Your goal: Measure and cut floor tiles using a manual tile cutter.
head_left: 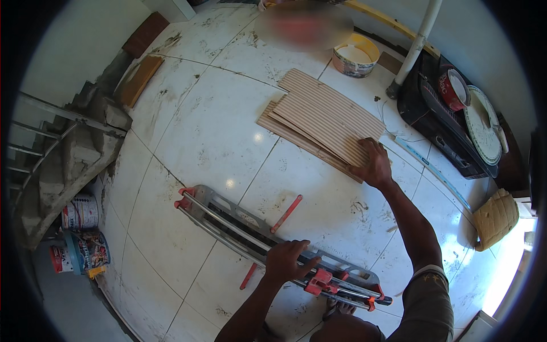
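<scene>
My left hand [285,262] is over the rails of a grey and red tile cutter [222,208] on the floor, thumb and fingers apart; whether it presses on them is unclear. My right hand [373,165] grips the lower right corner of a stack of light brown ribbed boards or tiles [319,114], fingers curled over the edge. A red handle block [319,282] sits on the cutter's rails right of my left hand. A long pale blue bar [433,171] lies right of the stack.
Concrete stairs [91,154] with a railing and several paint containers [85,251] line the left. A yellow bucket [356,62], upright pole [416,48], black case [433,131] with containers on it, and tan padded item [493,219] stand at right. A blurred patch hides the top centre.
</scene>
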Motion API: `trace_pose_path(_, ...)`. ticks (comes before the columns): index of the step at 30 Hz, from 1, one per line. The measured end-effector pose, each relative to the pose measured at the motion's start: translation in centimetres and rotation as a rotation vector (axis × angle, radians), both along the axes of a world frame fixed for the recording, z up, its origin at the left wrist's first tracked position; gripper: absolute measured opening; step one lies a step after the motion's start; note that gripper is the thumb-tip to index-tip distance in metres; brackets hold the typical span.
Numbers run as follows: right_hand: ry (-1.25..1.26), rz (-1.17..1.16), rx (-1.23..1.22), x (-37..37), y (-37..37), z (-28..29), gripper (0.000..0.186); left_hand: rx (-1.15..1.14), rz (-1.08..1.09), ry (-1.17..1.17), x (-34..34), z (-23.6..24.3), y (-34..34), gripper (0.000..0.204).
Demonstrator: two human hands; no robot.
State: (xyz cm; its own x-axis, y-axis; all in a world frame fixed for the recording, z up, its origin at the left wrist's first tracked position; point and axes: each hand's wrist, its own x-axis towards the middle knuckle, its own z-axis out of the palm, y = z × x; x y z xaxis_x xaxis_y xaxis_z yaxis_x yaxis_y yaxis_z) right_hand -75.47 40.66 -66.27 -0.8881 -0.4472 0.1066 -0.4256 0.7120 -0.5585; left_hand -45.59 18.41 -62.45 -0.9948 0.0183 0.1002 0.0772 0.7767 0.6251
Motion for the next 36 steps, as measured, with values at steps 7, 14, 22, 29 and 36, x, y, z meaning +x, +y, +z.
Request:
trace_pose_path(7, 0.007, -0.022, -0.004, 0.3, -2.5, -1.4, 0.082, 0.018, 0.013, -0.007, 0.4, -0.2, -0.3, 0.047)
trace_pose_path(14, 0.063, -0.004, -0.038, 3.8, -2.2, 0.0, 0.083, 0.018, 0.023, -0.006, 0.2, -0.3, -0.1, 0.046)
trace_pose_path(22, -0.034, -0.008, -0.099, 12.3, -0.5, 2.2, 0.086, 0.123, 0.194, -0.069, -0.7, -0.4, 0.9, 0.049)
trace_pose_path(29, -0.062, 0.036, -0.186, 18.8, -2.6, 6.2, 0.09, 1.394, 0.631, -0.103, -5.1, -2.3, 2.4, 0.067)
trace_pose_path(36, -0.096, 0.072, -0.131, 21.8, -3.0, 7.1, 0.093, 1.732, 0.691, -0.119, -4.5, -1.0, 3.3, 0.105)
